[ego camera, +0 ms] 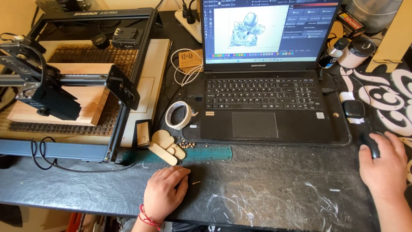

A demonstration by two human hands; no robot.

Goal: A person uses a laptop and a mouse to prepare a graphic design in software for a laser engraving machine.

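Observation:
My right hand (384, 161) rests on a black computer mouse (371, 144) at the right of the dark, scratched worktable (266, 189), fingers curled over it. My left hand (165, 191), with a red thread bracelet at the wrist, lies flat, palm down, on the table near its front edge and holds nothing. Just beyond it lie several flat wooden sticks (167, 148) and a green ruler (201, 153). An open black laptop (266, 99) stands in the middle, its screen (268, 28) showing a drawing in an editing program.
A laser engraver frame (73, 81) with a wooden board (88, 101) on its bed fills the left. A roll of masking tape (178, 115), a coiled white cable (184, 64), a power strip (189, 19), small jars (356, 51) and a black case (353, 108) surround the laptop.

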